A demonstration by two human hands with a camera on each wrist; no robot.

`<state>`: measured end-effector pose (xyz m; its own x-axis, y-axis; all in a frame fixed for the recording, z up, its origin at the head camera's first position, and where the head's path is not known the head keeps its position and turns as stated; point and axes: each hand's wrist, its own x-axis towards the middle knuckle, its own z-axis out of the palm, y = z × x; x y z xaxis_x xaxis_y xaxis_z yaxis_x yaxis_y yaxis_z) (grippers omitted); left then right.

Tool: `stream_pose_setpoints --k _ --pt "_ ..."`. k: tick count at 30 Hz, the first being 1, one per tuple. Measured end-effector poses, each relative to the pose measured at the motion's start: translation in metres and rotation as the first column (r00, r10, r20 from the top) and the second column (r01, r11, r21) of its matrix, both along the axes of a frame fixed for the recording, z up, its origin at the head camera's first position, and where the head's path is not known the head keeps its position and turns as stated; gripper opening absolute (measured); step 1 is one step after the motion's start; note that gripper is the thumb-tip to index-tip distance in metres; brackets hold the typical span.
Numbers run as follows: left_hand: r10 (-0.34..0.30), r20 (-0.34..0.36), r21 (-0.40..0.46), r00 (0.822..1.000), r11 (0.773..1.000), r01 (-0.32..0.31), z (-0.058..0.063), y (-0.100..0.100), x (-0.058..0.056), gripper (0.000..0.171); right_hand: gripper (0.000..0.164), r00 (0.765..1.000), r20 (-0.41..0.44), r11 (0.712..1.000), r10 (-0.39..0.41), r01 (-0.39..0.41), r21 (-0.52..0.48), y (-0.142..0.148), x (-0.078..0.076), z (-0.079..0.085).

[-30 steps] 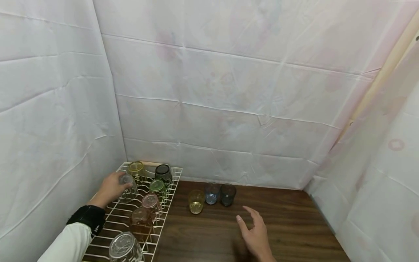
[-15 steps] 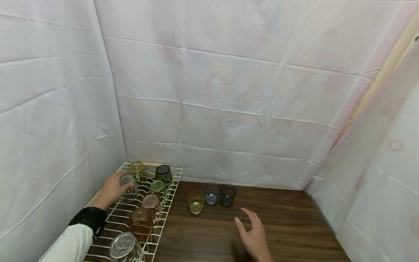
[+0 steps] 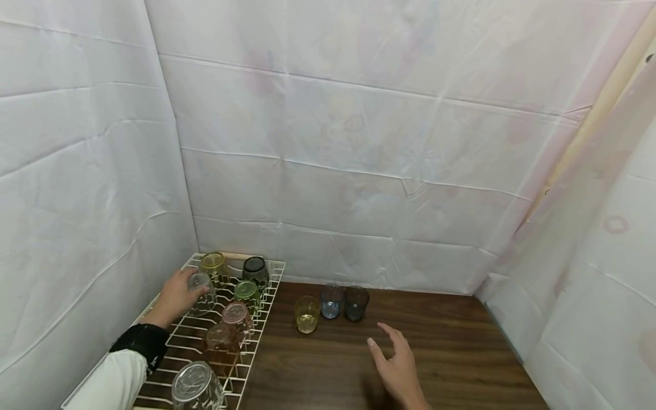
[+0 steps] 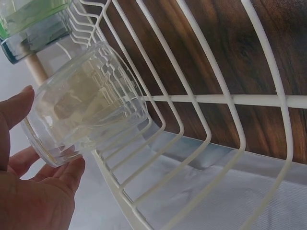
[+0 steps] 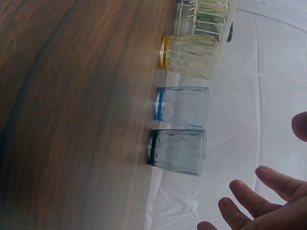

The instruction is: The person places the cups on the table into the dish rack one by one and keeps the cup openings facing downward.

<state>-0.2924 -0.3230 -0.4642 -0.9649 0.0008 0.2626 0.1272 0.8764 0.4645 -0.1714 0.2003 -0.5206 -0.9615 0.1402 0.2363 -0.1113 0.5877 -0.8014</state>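
At the rack's left side, my left hand [image 3: 178, 293] grips a clear drinking glass [image 3: 204, 299] by its base end. In the left wrist view, thumb and fingers curve about that end of the clear glass [image 4: 88, 103], and its mouth meets the white wires. The wire dish rack [image 3: 164, 356] also bears upside-down glasses: yellow [image 3: 214, 266], dark grey [image 3: 255, 272], green [image 3: 247, 296], pink [image 3: 238, 319], amber [image 3: 221, 344] and a larger clear one [image 3: 196, 387]. My right hand [image 3: 398, 364] hovers over the wooden table with its fingers spread, holding nothing.
Three upright glasses stand on the wooden table [image 3: 318, 370] right of the rack: a yellow-tinted one [image 3: 307, 315], a blue one [image 3: 331, 302] and a dark grey one [image 3: 356, 303]. White cloth walls [image 3: 328, 199] close in the back and both sides.
Almost nothing differs. My left hand has shifted very slightly with the clear glass in its grip, and my right hand has drifted a little to the left.
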Motion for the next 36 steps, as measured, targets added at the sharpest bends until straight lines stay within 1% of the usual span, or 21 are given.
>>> stream_pose_setpoints --k 3,7,11,15,18,21,23,26,31,34,36 --pt "0.001 -0.011 -0.001 1.0 1.0 -0.001 0.0 0.0 0.0 0.067 0.049 1.0 0.003 1.0 0.008 -0.008 0.0 -0.002 -0.001 0.002" --pt "-0.001 -0.019 -0.007 1.0 1.0 0.001 -0.002 -0.001 -0.002 0.067 0.05 1.0 -0.015 1.0 0.017 -0.017 -0.006 -0.005 -0.002 0.004" --pt "-0.007 -0.017 -0.009 1.0 1.0 0.006 -0.003 -0.002 -0.003 0.067 0.052 0.999 -0.02 0.999 0.037 -0.037 0.01 -0.009 -0.006 0.005" --pt "-0.004 0.014 0.003 1.0 1.0 0.004 -0.003 -0.002 -0.003 0.072 0.054 0.998 -0.014 0.998 0.062 -0.061 0.026 -0.015 -0.011 0.006" --pt "0.001 0.052 0.003 0.999 1.0 -0.001 0.0 0.0 -0.001 0.08 0.055 0.997 -0.015 0.997 0.073 -0.073 0.023 -0.02 -0.014 0.007" --pt "0.002 0.064 -0.004 0.998 1.0 -0.001 0.004 0.003 0.001 0.084 0.055 0.997 -0.009 0.997 0.08 -0.08 0.021 -0.024 -0.016 0.006" --pt "0.006 0.044 -0.018 0.999 1.0 -0.005 0.007 0.004 0.004 0.083 0.056 0.995 -0.007 0.995 0.098 -0.097 0.025 -0.027 -0.017 0.003" --pt "0.008 -0.01 -0.051 1.0 0.999 -0.008 0.012 0.009 0.009 0.079 0.06 0.993 0.003 0.993 0.116 -0.116 0.03 -0.029 -0.019 -0.001" --pt "0.003 -0.098 -0.095 0.995 0.995 -0.013 0.021 0.02 0.018 0.072 0.065 0.989 0.025 0.989 0.143 -0.144 0.036 -0.034 -0.027 -0.004" --pt "-0.011 -0.161 -0.101 0.987 0.995 -0.006 0.026 0.026 0.024 0.07 0.069 0.986 0.043 0.986 0.162 -0.164 0.035 -0.039 -0.033 -0.004" --pt "-0.031 -0.22 -0.114 0.975 0.993 0.006 0.029 0.03 0.029 0.068 0.072 0.983 0.054 0.984 0.175 -0.177 0.032 -0.042 -0.036 -0.004"
